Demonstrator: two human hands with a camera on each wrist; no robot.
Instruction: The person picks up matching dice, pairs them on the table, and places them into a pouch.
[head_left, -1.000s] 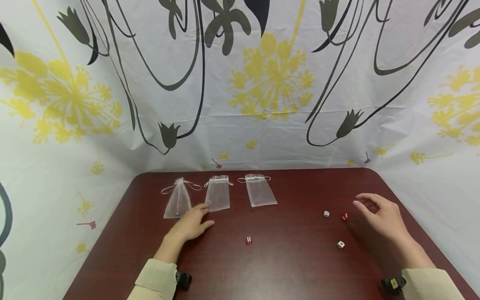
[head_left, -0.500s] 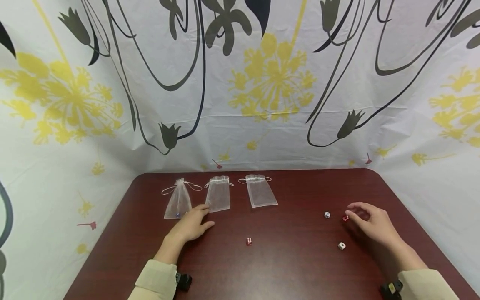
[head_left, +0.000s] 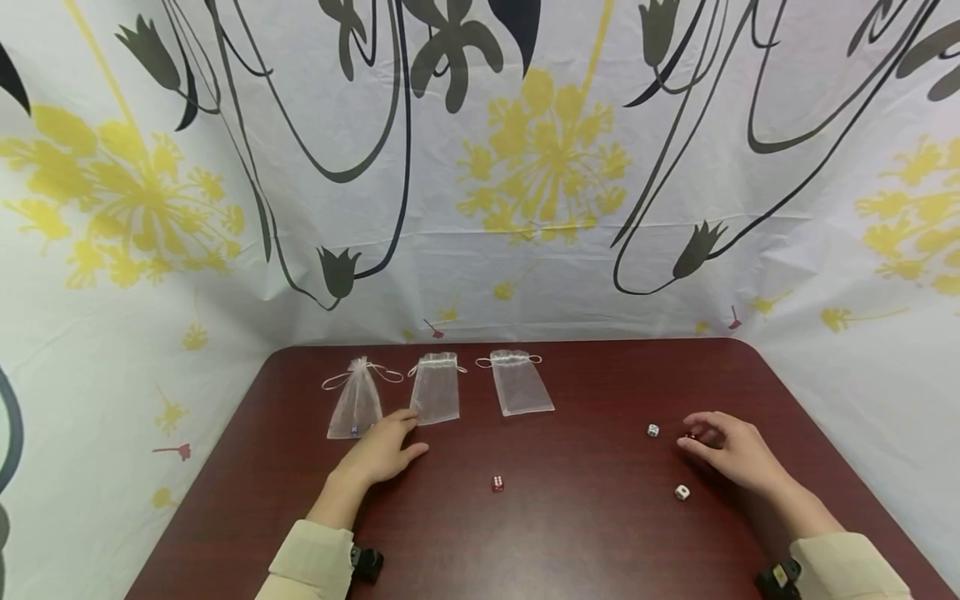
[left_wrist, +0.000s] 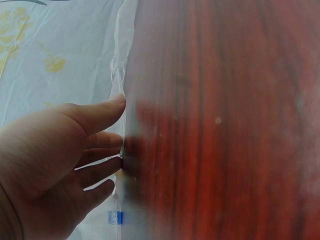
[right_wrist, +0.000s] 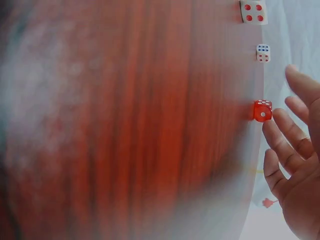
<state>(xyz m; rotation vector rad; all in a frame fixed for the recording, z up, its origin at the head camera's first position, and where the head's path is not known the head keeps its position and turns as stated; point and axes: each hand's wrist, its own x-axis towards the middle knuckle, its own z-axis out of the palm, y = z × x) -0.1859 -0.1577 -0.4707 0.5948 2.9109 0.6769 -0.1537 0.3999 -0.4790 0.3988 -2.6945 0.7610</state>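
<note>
At the right of the table, my right hand (head_left: 731,450) reaches over a red die (right_wrist: 263,111). Its thumb and relaxed fingers stand apart on either side of the die, fingertips right at it in the right wrist view. A white die (head_left: 653,430) lies to the left of this hand, and another white die (head_left: 682,492) lies nearer me. My left hand (head_left: 381,450) rests with loose fingers by the lower edges of two sheer drawstring bags. The left bag (head_left: 356,404) is drawn closed with a blue die (left_wrist: 115,217) inside; the middle bag (head_left: 437,387) lies flat.
A third sheer bag (head_left: 522,387) lies flat, farther right in the row. Another red die (head_left: 498,483) sits near the middle of the dark red table (head_left: 570,542). A patterned white cloth (head_left: 450,275) hangs behind the table's far edge.
My right hand has moved left and down, from beside the red die to over it, and now partly hides it in the head view. The left hand has stayed in place.
</note>
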